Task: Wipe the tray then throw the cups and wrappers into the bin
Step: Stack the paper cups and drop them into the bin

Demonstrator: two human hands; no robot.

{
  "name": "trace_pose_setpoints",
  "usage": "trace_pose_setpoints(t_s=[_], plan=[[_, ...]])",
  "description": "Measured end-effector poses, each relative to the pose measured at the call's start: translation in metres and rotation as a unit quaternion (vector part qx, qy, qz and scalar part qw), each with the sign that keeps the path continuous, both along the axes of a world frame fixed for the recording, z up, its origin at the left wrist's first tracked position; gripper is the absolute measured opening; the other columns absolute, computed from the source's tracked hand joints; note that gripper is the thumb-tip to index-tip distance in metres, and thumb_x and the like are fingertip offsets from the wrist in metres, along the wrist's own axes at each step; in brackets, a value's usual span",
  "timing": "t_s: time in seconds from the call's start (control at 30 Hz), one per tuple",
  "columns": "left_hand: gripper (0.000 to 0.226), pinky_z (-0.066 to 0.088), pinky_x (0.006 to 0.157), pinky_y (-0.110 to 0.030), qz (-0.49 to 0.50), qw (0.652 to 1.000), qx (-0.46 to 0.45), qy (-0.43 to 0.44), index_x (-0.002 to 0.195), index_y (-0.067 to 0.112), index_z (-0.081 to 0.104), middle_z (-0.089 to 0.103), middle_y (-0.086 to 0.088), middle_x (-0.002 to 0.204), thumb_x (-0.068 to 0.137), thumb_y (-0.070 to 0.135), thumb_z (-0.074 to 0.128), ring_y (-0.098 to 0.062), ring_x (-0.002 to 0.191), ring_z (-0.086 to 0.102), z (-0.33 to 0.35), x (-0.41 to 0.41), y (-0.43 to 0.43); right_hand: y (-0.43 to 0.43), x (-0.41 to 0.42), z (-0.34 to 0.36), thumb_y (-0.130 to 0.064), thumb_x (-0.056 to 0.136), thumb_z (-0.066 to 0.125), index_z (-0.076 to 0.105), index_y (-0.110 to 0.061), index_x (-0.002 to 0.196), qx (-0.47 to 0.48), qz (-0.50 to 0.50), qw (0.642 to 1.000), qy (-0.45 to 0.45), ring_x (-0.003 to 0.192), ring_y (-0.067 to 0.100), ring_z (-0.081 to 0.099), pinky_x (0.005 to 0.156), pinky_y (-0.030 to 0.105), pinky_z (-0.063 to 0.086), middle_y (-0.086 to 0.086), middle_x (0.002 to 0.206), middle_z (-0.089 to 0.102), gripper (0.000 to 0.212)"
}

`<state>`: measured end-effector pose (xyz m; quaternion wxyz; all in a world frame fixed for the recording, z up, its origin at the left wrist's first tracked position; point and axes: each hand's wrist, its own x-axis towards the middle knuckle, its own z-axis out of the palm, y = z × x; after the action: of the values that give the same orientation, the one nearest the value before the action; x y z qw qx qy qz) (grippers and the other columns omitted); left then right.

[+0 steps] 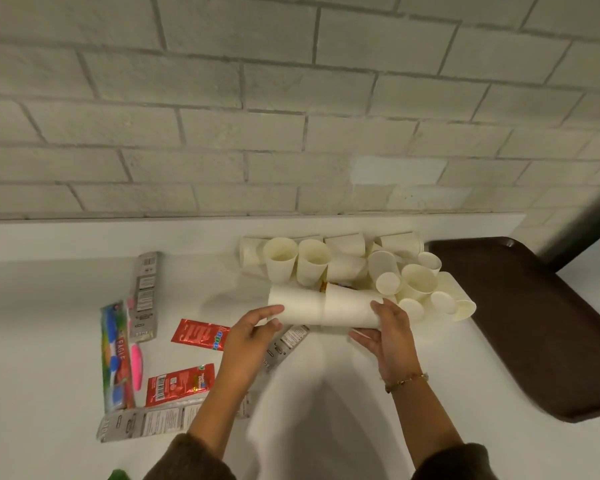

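**Both hands on a sideways cup stack, tray off at 3 o'clock**

Left hand (253, 336) grips the left end of the nested cup stack (323, 309), fingers curled over the rim end. Right hand (390, 332) grips the right end, thumb on top, fingers underneath. The stack lies horizontal, just above the white tabletop (66, 244), near frame centre.

Loose cup pile (347, 261) sits at 12 to 1 o'clock of the stack, against the brick wall (257, 98); some cups upright, some tipped on their sides.

Brown tray (534, 323) is at 3 o'clock, bare, just beside the pile; its right part hangs past the tabletop edge.

Wrappers spread from 8 to 10 o'clock: red sachet (201, 334) near the left hand, second red sachet (179, 384) below it, colourful wrapper (115, 355) further left, grey wrapper (144, 292) at 10 o'clock, another grey strip (146, 422) at 8 o'clock. One more grey wrapper (288, 341) lies partly under the hands.

Gold bracelet (406, 381) on the right wrist. Dark sleeves (454, 462) on both arms.
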<state>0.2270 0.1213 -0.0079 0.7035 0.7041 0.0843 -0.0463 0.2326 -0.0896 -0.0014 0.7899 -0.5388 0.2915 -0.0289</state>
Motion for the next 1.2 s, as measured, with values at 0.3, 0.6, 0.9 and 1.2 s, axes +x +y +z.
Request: trace_pose_setpoints(t_s=[0.3,0.6,0.9,1.2], plan=[[0.019,0.049,0.064,-0.015,0.034,0.994,0.058,-0.081,0.091,0.028,0.062,0.062,0.000,0.092,0.080,0.016,0.070,-0.013,0.084,0.060,0.013,-0.012,0.006,0.057,-0.011,-0.005,-0.035,0.087,0.060,0.051,-0.023,0.120,-0.050,0.213,0.976,0.021,0.094,0.025,0.069,0.077,0.037,0.057,0.009,0.112,0.066,0.037],[0.038,0.044,0.057,-0.008,0.086,0.991,0.002,-0.098,0.091,0.033,0.049,0.063,0.002,0.076,0.075,0.009,0.073,-0.010,0.064,0.053,0.009,-0.007,0.022,0.027,0.015,-0.013,-0.043,0.089,0.054,0.065,-0.020,0.105,-0.453,0.206,0.867,-0.037,0.104,0.020,0.058,0.085,0.026,0.046,0.004,0.120,0.057,0.030],[0.021,0.043,0.058,-0.005,0.083,0.987,0.083,-0.107,0.089,0.035,0.062,0.064,0.003,0.079,0.078,0.020,0.072,0.001,0.068,0.056,0.012,-0.005,0.035,-0.001,0.060,-0.026,-0.010,0.093,0.045,0.044,-0.010,0.128,-0.774,0.313,0.539,0.115,0.117,0.018,0.054,0.093,0.026,0.045,0.006,0.138,0.044,0.035],[0.015,0.040,0.050,-0.008,0.113,0.987,0.067,-0.093,0.090,0.027,0.066,0.053,-0.001,0.061,0.080,0.018,0.070,-0.011,0.057,0.049,0.000,-0.005,0.047,0.031,0.089,0.054,0.000,0.084,0.045,0.054,-0.011,0.128,-0.541,0.055,0.820,-0.177,0.106,0.034,0.061,0.089,0.032,0.049,0.008,0.142,0.045,0.047]])
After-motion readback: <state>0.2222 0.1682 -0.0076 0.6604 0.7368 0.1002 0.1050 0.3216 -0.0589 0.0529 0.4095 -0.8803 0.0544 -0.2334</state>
